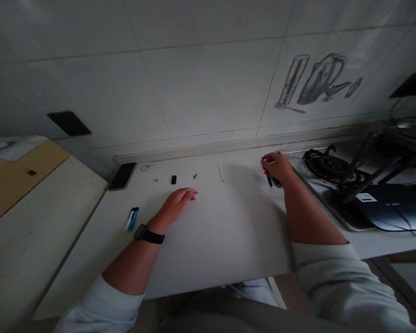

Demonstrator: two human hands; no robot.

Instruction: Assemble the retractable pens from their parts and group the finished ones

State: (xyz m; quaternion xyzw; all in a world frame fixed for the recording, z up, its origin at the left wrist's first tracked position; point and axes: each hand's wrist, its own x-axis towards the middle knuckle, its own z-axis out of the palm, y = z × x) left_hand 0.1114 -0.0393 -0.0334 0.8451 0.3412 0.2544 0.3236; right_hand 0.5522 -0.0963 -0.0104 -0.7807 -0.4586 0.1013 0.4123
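Note:
My left hand [177,202] lies flat on the white counter [211,231], fingers stretched out and empty, a black watch on its wrist. Just beyond its fingertips lie a small black part [174,179], a tiny dark piece [195,176] and a thin white stick [221,172]. My right hand [276,167] rests at the counter's far right, fingers curled round a red and black pen-like tool [267,176] whose tip points toward me. A blue, white and black object [132,218] lies left of my left wrist.
A dark phone [122,175] lies at the counter's back left, with a small ring [145,167] and a tiny metal piece [156,179] beside it. A gas stove [329,167] with a dark flat device [388,206] on it stands at the right. A lower table [27,222] adjoins on the left.

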